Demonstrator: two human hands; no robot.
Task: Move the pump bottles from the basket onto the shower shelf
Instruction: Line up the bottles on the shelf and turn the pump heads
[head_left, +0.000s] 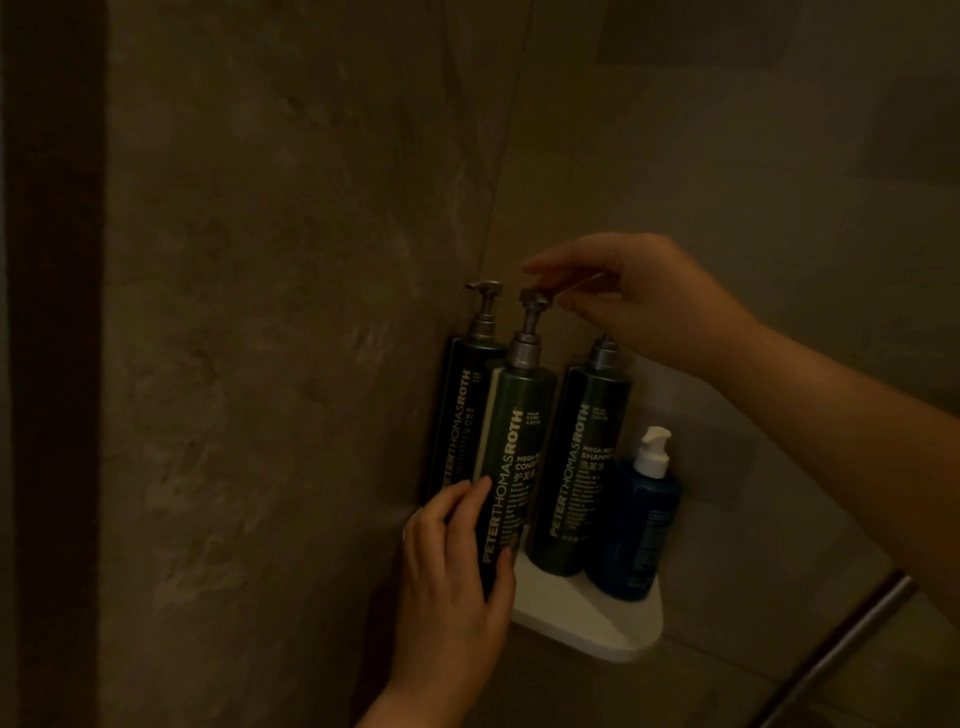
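Note:
Three tall dark green pump bottles stand on a white corner shower shelf (587, 618). The back bottle (457, 410) leans against the wall. My left hand (452, 566) grips the lower body of the conditioner bottle (511, 457) at the shelf's left edge. My right hand (639, 296) reaches in from the right and its fingertips pinch that bottle's pump head. The shampoo bottle (576, 467) stands to the right, its pump top hidden behind my right hand. A smaller blue bottle (641, 530) with a white pump stands at the shelf's right.
Brown stone-look tiled walls meet in the corner behind the shelf. A metal bar (841, 644) runs diagonally at the lower right. A dark vertical strip (52, 364) borders the left edge. The scene is dim. No basket is in view.

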